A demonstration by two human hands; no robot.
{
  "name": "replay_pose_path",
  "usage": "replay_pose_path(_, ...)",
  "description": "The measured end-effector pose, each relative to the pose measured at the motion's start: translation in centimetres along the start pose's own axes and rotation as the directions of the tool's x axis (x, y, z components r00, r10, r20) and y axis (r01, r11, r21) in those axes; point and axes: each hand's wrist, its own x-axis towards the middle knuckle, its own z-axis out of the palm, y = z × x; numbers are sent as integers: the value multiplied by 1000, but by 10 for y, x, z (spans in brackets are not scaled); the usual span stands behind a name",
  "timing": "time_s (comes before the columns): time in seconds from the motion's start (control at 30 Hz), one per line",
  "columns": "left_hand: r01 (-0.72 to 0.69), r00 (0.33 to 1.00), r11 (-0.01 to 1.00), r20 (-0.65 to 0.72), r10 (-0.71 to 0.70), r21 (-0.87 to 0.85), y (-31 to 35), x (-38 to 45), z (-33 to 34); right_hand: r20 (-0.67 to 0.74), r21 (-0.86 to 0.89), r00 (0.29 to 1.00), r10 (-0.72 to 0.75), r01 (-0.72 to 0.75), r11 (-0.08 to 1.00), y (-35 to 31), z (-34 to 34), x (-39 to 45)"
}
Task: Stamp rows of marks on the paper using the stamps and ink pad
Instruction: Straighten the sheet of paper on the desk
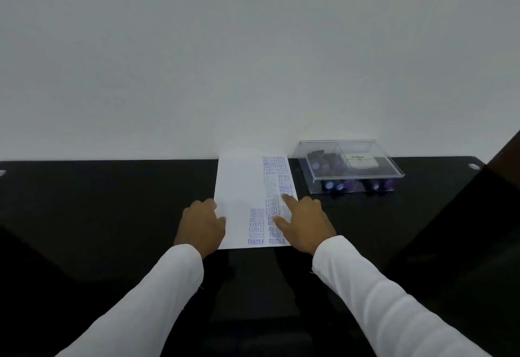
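A white sheet of paper (242, 187) lies on the black table (112, 187), with columns of blue stamped words down its right half. My left hand (204, 223) rests on the paper's left edge, thumb on the sheet. My right hand (305, 220) lies on the paper's right side with the index finger stretched out over the stamped marks. Neither hand holds a stamp. A clear plastic box (351, 165) to the right holds several dark stamps (334, 185) and a white ink pad case (358, 159).
A white wall stands right behind the table's far edge. A dark shape (503, 165) rises at the far right. The clear box has its lid on. Bare black table stretches to the left of the paper.
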Motion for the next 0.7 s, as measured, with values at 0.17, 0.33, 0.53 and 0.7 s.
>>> replay_pose_path(0.17, 138, 989, 988, -40, -141, -64, 5, 12, 0, -51, 33, 989, 135, -134, 990, 0, 12, 9)
replay_pose_path(0.33, 298, 954, 937, 13, -301, -184, 6, 24, 0, -72, 161, 955, 286, -272, 949, -9, 13, 17)
replay_pose_path(0.53, 417, 907, 841, 94, -411, -344, 15, 29, -6, 16, 317, 885, 465, -446, 837, -11, 11, 33)
replay_pose_path(0.7, 448, 893, 783, 176, -414, -431, 26, 31, -10, 110, 369, 864, 492, -495, 787, -10, 8, 40)
